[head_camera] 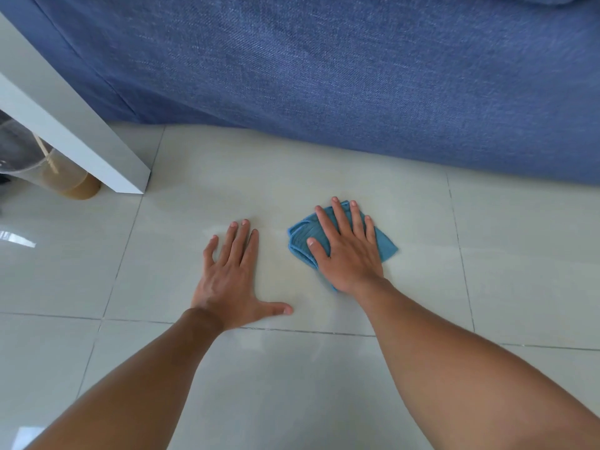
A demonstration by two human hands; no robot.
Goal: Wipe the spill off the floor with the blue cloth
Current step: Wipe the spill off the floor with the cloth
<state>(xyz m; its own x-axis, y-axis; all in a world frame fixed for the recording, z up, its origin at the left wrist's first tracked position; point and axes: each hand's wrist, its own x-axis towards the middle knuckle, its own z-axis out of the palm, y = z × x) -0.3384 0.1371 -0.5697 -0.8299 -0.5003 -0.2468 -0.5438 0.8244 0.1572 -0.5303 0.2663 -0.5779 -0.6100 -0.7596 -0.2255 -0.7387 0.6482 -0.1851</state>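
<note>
Your right hand [349, 251] lies flat, fingers spread, pressing the folded cloth [383, 243] onto the floor [324, 177] — nothing clenched, cloth pinned under your palm. Your left hand [232, 277] rests spread and empty on the tiles just beside it.

blue cloth [303, 238] partly under right hand [349, 251] | cup [65, 180] half-hidden
</note>
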